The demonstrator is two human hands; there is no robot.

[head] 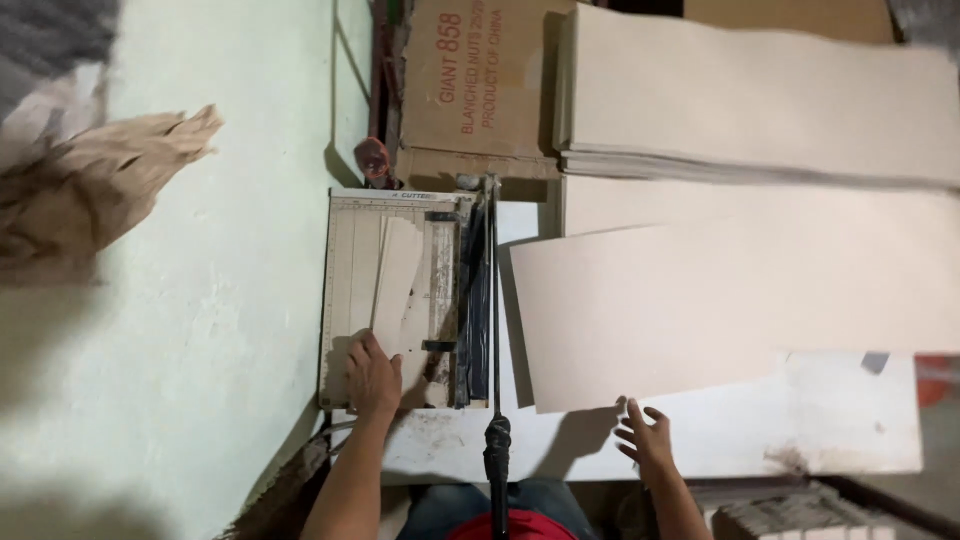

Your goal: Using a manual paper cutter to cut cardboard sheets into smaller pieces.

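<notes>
Left hand pressed flat, fingers together, on cut strip lying lengthwise up paper cutter bed at frame centre-left; right hand spread open, touching near edge of large sheet extending right of lever blade.

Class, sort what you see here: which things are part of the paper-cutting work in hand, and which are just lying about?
In use:
paper cutter
cutter handle
narrow strip under the left hand
large sheet by the right hand

Lying about:
cardboard box
stacked sheets
crumpled brown paper
</notes>
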